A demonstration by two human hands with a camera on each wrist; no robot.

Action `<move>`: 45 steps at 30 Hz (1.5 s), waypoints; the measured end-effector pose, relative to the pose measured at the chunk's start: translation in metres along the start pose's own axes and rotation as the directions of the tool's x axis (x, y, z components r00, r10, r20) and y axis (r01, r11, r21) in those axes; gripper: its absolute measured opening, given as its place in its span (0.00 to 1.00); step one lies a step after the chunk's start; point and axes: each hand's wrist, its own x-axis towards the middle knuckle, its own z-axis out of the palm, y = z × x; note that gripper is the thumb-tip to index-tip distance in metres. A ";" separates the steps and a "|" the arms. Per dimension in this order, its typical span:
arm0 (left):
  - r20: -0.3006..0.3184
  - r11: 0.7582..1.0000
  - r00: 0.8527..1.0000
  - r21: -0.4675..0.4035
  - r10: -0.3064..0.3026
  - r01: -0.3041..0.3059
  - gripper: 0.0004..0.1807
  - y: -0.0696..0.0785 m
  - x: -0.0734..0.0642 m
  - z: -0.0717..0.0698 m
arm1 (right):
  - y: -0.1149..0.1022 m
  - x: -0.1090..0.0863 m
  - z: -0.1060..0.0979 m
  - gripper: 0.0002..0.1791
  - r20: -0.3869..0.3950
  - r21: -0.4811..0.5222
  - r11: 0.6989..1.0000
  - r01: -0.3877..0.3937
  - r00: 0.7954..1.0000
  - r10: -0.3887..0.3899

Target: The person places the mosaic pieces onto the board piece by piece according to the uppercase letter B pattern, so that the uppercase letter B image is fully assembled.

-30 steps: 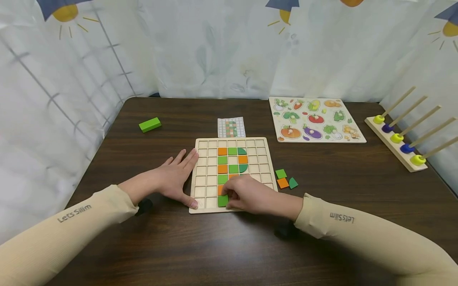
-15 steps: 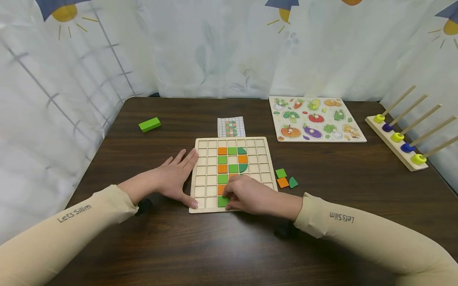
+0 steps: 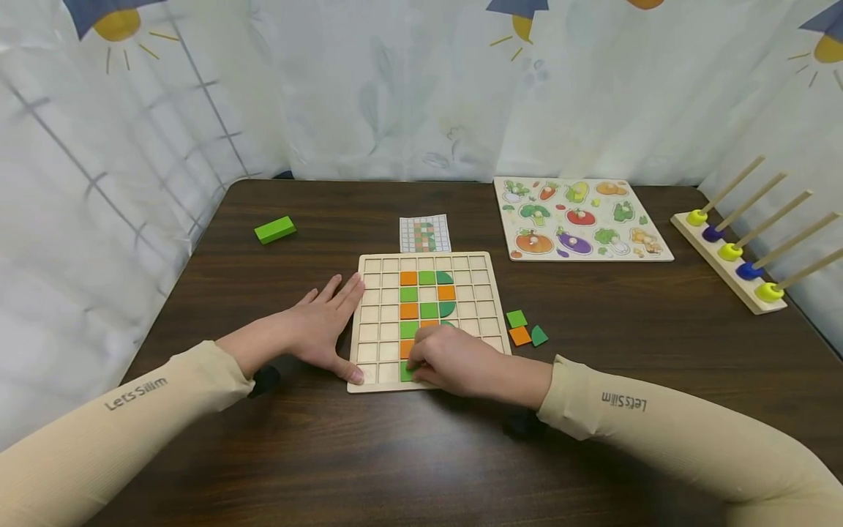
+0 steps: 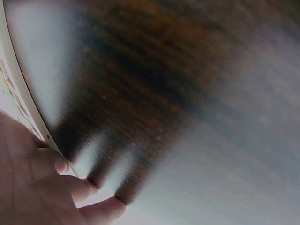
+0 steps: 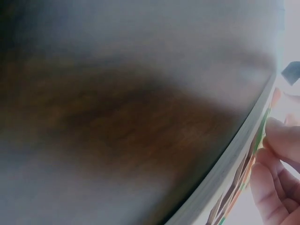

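A wooden grid board lies mid-table, with orange and green tiles forming a letter-like pattern in its cells. My left hand lies spread along the board's left edge, fingertips at the upper side and thumb on the lower corner. In the left wrist view, the left fingers reach past the board's rim onto the table. My right hand is curled low over the board. Its thumb and fingertips pinch at a green square tile in the bottom row, partly covered by them. The hand hides several cells to the right.
Loose beside the board lie a green square, an orange square and a green quarter-circle tile. Behind it is a printed pattern card. A green block, a vegetable puzzle and a peg stand stand farther out.
The right hand has shifted slightly left and covers more of the bottom green tile. The left hand keeps its place on the board.
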 end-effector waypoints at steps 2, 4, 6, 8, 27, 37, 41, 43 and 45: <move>0.003 1.000 1.000 -0.001 -0.003 0.003 0.81 0.000 0.000 0.000 | 0.001 -0.001 0.000 0.02 0.004 0.008 1.000 0.006 1.000 -0.006; 0.004 1.000 1.000 -0.004 -0.005 0.005 0.81 0.000 -0.001 0.000 | 0.002 -0.002 -0.001 0.03 0.012 0.024 1.000 0.010 1.000 -0.011; 0.007 1.000 1.000 -0.008 -0.007 0.007 0.81 0.000 -0.001 0.000 | 0.004 -0.003 -0.003 0.05 0.014 0.041 0.999 0.015 1.000 -0.015; 0.006 1.000 1.000 -0.013 -0.005 0.005 0.81 0.001 -0.002 0.000 | 0.007 -0.006 -0.007 0.07 0.004 0.055 0.998 0.010 1.000 -0.011; 0.003 1.000 1.000 -0.003 0.002 -0.002 0.81 0.003 -0.002 -0.002 | 0.097 -0.108 -0.047 0.10 -0.108 0.040 0.946 -0.323 0.940 0.325; 0.006 1.000 1.000 -0.008 -0.001 0.001 0.81 0.002 -0.001 0.000 | 0.099 -0.116 -0.040 0.11 -0.081 -0.026 0.954 -0.299 0.952 0.296; 0.010 1.000 1.000 -0.010 -0.001 0.001 0.81 0.002 -0.001 0.000 | 0.099 -0.113 -0.038 0.10 -0.087 -0.043 0.953 -0.301 0.951 0.297; 0.009 1.000 1.000 -0.010 0.001 -0.001 0.81 0.001 -0.001 0.000 | 0.098 -0.113 -0.037 0.10 -0.082 -0.047 0.952 -0.303 0.951 0.299; 0.010 1.000 1.000 -0.008 0.000 0.000 0.81 0.001 -0.001 0.000 | 0.097 -0.113 -0.036 0.10 -0.076 -0.054 0.952 -0.302 0.952 0.297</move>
